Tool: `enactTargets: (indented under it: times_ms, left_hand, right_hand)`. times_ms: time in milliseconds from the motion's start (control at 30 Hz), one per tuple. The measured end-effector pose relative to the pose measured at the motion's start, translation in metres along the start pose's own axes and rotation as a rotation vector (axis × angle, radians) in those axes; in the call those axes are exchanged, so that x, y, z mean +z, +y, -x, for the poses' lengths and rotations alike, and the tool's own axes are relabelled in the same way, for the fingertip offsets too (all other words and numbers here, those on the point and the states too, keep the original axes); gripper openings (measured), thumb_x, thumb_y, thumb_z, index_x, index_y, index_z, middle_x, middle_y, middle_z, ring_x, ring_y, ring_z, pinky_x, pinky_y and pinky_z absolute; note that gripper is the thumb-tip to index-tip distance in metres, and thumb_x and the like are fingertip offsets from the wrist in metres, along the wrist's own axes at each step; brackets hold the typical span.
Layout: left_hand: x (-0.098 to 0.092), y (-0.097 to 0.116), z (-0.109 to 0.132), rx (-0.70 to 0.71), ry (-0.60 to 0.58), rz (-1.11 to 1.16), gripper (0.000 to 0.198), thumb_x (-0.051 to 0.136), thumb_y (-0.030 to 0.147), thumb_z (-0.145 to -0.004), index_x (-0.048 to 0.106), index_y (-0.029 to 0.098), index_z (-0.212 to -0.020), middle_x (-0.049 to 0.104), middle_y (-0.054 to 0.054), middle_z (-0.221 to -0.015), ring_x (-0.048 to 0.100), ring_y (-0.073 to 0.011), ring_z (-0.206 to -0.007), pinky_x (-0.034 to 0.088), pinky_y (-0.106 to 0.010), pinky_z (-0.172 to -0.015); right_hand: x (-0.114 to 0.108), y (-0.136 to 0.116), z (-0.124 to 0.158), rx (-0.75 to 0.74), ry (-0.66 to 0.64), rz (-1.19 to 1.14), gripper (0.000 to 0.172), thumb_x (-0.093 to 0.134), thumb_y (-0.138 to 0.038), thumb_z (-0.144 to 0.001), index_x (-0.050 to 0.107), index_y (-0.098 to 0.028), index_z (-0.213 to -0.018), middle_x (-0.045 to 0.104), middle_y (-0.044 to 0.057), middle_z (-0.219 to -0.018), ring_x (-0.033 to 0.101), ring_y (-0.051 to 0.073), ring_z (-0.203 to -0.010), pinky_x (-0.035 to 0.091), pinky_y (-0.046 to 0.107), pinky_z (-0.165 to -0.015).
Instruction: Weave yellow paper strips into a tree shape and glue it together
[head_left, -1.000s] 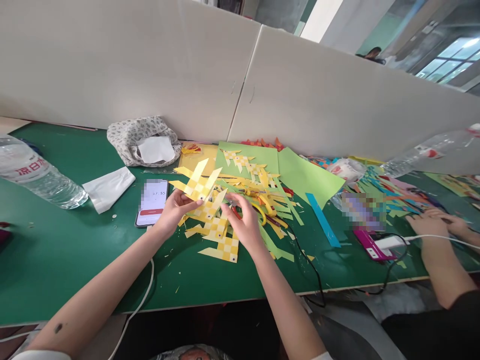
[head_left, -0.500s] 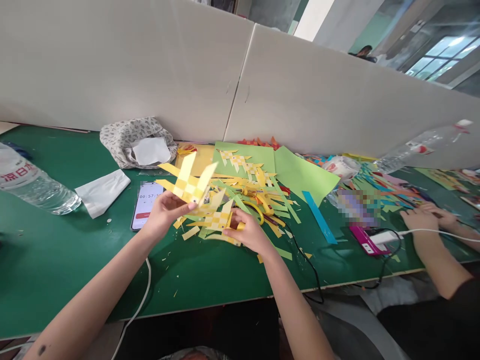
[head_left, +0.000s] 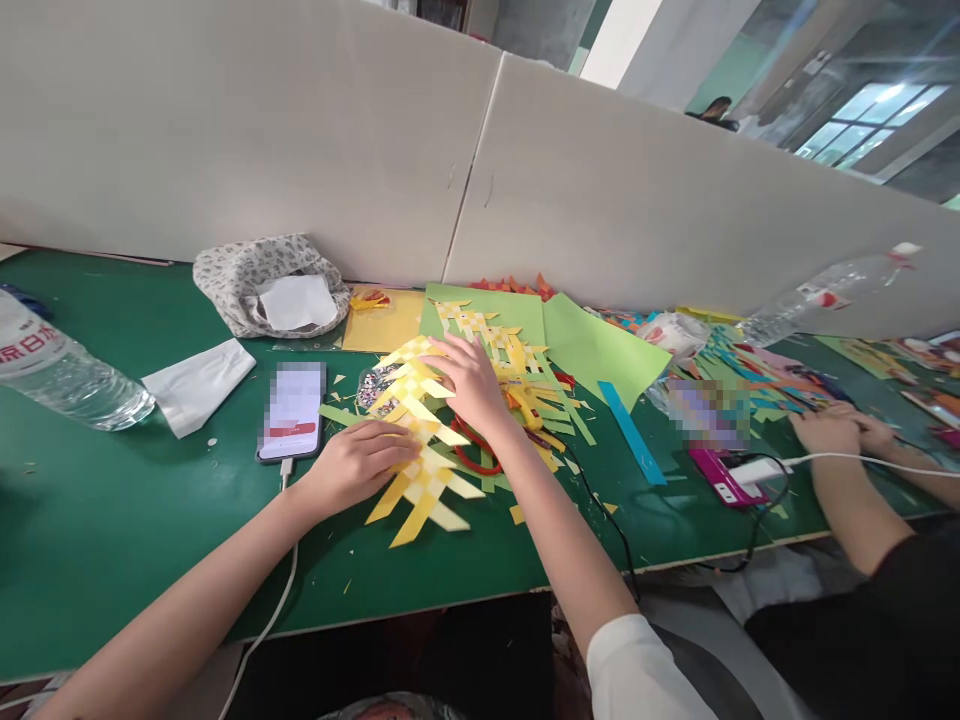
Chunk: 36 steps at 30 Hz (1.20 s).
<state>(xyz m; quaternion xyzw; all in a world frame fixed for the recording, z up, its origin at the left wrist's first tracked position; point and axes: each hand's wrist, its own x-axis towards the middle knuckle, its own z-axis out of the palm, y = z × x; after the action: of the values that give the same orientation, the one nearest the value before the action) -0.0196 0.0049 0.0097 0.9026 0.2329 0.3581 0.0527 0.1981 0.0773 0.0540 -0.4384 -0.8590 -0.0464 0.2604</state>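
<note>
Yellow-and-white woven paper fish (head_left: 426, 478) lie in an overlapping row on the green table, pointed strips sticking out at their sides. My left hand (head_left: 361, 462) rests on the left edge of the row, fingers lying flat over the paper. Over the far part of the row is my right hand (head_left: 474, 388), its fingers spread and reaching toward the far end; whether its fingertips press the paper cannot be made out. Red scissor handles (head_left: 478, 455) show just below the right wrist, among paper scraps. More yellow woven fish (head_left: 495, 335) lie beyond on a green sheet.
A phone (head_left: 292, 410) on a white cable lies left of my hands. Farther left are a tissue (head_left: 199, 385) and a water bottle (head_left: 71, 375). A blue strip (head_left: 632, 432) and a green sheet (head_left: 600, 345) lie right. Another person's hands (head_left: 832, 435) are at far right.
The woven fish held up in both hands are now down on the table in a row. My left hand has come down onto them, and my right hand has moved up and away from me.
</note>
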Motion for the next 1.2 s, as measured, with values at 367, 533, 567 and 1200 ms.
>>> enactTargets:
  times_ms: [367,533,567,1200]
  left_hand:
    - [0.002,-0.002,0.002,-0.045,-0.158,-0.08,0.022,0.047,0.014,-0.086,0.063,0.018,-0.1,0.07,-0.006,-0.096,0.064,-0.0192,-0.092,0.049,-0.038,-0.087]
    - [0.004,0.001,0.0,0.013,-0.163,-0.126,0.018,0.047,0.021,-0.09,0.065,0.018,-0.095,0.071,-0.004,-0.09,0.064,-0.0172,-0.09,0.05,-0.034,-0.085]
    - [0.003,0.001,0.0,0.01,-0.146,-0.133,0.018,0.048,0.022,-0.09,0.065,0.018,-0.093,0.071,-0.004,-0.09,0.065,-0.0169,-0.089,0.05,-0.034,-0.084]
    - [0.014,-0.008,0.001,-0.411,-0.04,-0.353,0.04,0.058,0.042,-0.082,0.057,0.02,-0.115,0.065,-0.01,-0.116,0.056,-0.0309,-0.111,0.037,-0.051,-0.096]
  right_hand:
    - [0.007,-0.031,0.068,0.048,0.076,-0.136,0.041,0.039,-0.003,-0.081,0.062,-0.024,-0.107,0.069,0.002,-0.093,0.062,0.017,-0.09,0.042,0.046,-0.101]
    - [0.021,-0.034,0.081,0.09,0.046,-0.141,0.04,0.039,-0.007,-0.082,0.055,-0.022,-0.116,0.069,0.003,-0.097,0.061,0.017,-0.095,0.042,0.042,-0.101]
    - [0.022,-0.033,0.081,0.085,0.023,-0.139,0.041,0.039,-0.007,-0.082,0.054,-0.022,-0.117,0.069,0.004,-0.098,0.06,0.017,-0.097,0.041,0.043,-0.102]
    - [0.028,-0.025,0.063,0.12,0.015,-0.038,0.019,0.051,-0.014,-0.086,0.069,-0.022,-0.084,0.072,0.002,-0.08,0.061,0.019,-0.078,0.048,0.035,-0.075]
